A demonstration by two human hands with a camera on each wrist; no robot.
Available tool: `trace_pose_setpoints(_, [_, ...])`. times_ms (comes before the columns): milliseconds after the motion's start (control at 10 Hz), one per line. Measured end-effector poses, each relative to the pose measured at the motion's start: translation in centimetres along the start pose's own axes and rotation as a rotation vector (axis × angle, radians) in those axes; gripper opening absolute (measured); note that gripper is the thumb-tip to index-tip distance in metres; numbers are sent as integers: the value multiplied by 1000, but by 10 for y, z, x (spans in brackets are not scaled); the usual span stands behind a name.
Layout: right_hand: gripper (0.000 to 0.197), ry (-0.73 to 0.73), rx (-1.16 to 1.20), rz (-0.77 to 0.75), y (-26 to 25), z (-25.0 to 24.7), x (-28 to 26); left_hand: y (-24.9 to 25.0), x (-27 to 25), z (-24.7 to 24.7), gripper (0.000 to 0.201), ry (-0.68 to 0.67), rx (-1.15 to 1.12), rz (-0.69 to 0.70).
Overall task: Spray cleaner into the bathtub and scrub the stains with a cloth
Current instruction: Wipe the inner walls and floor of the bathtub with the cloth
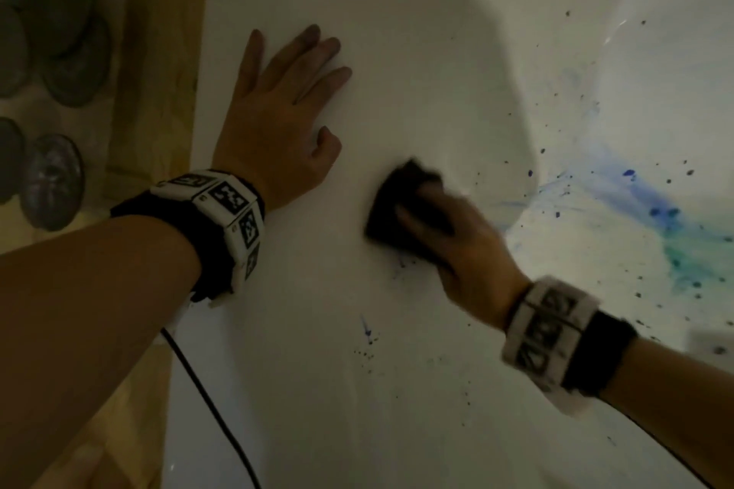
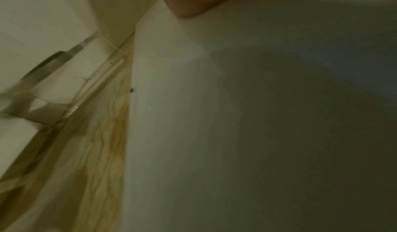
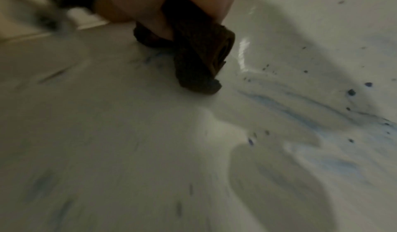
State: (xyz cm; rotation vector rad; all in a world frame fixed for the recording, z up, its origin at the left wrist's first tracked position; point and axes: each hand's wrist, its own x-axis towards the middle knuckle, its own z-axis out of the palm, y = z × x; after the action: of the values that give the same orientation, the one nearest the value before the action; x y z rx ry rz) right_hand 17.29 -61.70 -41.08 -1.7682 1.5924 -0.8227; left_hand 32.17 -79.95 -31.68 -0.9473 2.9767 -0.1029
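The white bathtub (image 1: 397,389) fills the head view, with blue and teal stains (image 1: 651,210) smeared and speckled on its right side. A dark folded cloth (image 1: 397,206) lies against the tub's inner slope near the rim, and my right hand (image 1: 456,242) presses on it, blurred by motion. In the right wrist view the cloth (image 3: 197,55) is bunched under my fingers beside blue smears (image 3: 279,106). My left hand (image 1: 278,119) lies flat, fingers spread, on the tub's broad rim (image 2: 214,116). No spray bottle is in view.
A beige marble ledge (image 1: 155,63) runs along the tub's left edge, with grey pebble flooring (image 1: 51,175) beyond it. A black cable (image 1: 206,389) hangs from my left wrist. A glass panel edge (image 2: 94,82) stands by the ledge.
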Motion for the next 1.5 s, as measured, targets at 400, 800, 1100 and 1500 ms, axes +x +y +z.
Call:
trace_pose_setpoints(400, [47,108,189,166,-34,-19,-54,1,1,-1,51,1,20,-1])
trace_pose_setpoints(800, [40,215,-108,175,-48,45,-24,0,1,1,51,6,38,5])
trace_pose_setpoints(1100, [38,321,481,549,-25,4,-3,0,0,1,50,20,23,5])
trace_pose_setpoints(1500, [58,64,133,356,-107,69,-67,-1,1,1,51,16,33,8])
